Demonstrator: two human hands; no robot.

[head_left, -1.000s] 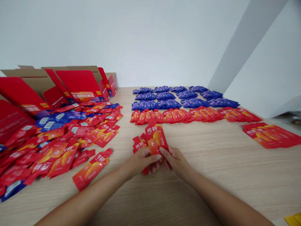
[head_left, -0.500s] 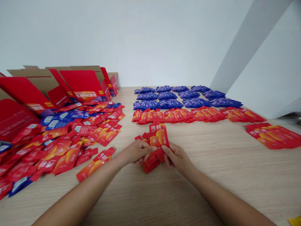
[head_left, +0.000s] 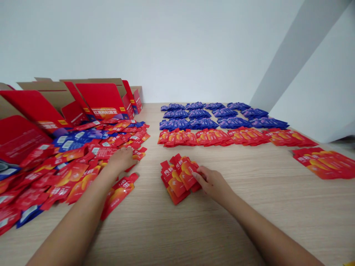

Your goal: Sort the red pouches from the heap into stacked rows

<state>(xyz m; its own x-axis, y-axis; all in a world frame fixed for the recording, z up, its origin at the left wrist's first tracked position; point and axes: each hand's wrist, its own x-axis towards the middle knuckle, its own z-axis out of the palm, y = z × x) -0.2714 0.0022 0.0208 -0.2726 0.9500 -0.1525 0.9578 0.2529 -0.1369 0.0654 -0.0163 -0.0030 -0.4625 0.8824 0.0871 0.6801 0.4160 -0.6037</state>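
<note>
My right hand (head_left: 213, 181) pinches the right edge of a red pouch (head_left: 188, 174) printed with orange fruit and white characters. That pouch lies on top of a small fanned pile of red pouches (head_left: 174, 181) on the table, in front of me. To the left, my left hand (head_left: 121, 161) is over the near right side of a loose heap of red pouches (head_left: 79, 171). Its thumb stands apart from the fingers, and the fingertips are partly hidden over a pouch there. A single red pouch (head_left: 119, 194) lies just below that wrist.
Fanned groups of blue pouches (head_left: 203, 123) stand in rows at the back, with a row of red groups (head_left: 212, 136) before them. Another red group (head_left: 324, 162) lies at the right. Open red cartons (head_left: 100, 96) stand behind the heap, which includes blue pouches (head_left: 73, 140).
My left hand has let go of the pouch at the centre and moved left to the heap. The pouch has come down onto the small pile, with my right hand still on it.
</note>
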